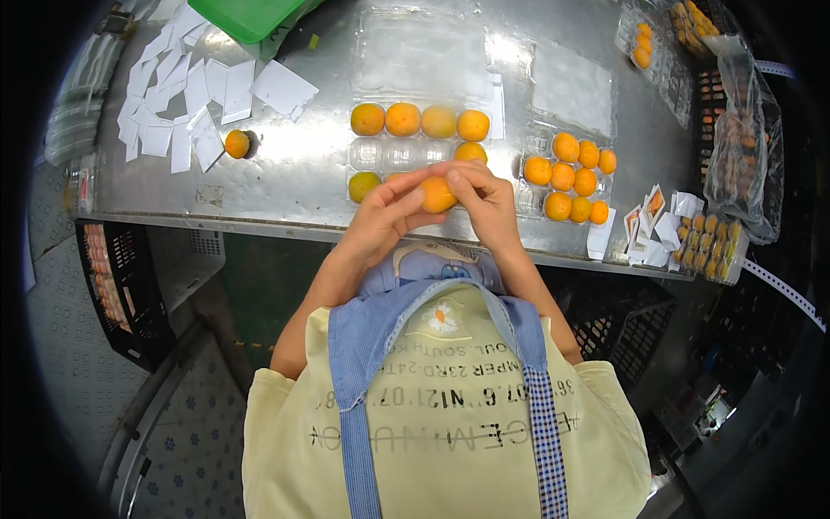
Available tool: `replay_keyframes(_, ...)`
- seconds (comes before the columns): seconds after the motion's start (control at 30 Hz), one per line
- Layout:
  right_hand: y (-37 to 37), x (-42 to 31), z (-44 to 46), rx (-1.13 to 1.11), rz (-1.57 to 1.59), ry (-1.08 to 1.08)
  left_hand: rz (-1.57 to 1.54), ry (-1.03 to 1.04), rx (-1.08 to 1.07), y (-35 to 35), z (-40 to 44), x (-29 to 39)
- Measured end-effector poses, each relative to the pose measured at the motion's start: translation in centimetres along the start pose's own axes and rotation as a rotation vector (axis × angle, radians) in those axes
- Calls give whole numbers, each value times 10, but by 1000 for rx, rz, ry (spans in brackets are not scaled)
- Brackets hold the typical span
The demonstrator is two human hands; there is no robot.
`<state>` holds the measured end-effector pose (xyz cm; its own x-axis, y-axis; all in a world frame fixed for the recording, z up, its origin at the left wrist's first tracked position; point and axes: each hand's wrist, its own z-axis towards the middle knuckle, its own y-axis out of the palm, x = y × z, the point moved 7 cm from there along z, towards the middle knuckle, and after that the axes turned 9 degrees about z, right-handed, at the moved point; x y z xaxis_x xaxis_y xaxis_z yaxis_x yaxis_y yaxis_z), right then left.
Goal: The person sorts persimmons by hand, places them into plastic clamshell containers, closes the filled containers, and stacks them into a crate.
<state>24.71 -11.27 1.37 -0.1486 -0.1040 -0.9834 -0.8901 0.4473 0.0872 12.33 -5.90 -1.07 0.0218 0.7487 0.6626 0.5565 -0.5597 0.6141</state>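
Note:
My left hand (380, 212) is closed around an orange (437, 195), with the thumb and fingers at its side. My right hand (486, 201) pinches at the top right of the same orange, fingertips against its skin. Whatever may lie under those fingertips is hidden. Just beyond my hands sits an open clear plastic tray (367, 156). Its far row holds several oranges (403, 120), and the middle row has one orange (470, 152) beside bare cups. A greenish orange (364, 186) rests in the near left corner; my hands cover part of that row.
To the right is another clear tray (529, 203) with several oranges (562, 177). White paper slips (195, 85) and a single orange (237, 144) lie on the left. A green container (252, 19) stands at the back. Picture cards (644, 223) and a filled pack (711, 246) are at right.

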Motion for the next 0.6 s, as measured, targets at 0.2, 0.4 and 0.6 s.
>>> replay_keyframes(0.2, -2, 17, -1, -25, 180, 194, -102, -85, -16, -8, 5, -14)
replay_keyframes(0.4, 5, 2, -2, -167, -29, 58, -6, -98, 61, -10, 6, -11)
replay_keyframes(0.6, -93, 18, 3, 204, 448, 218, 198, -130, 199, -21, 6, -13)
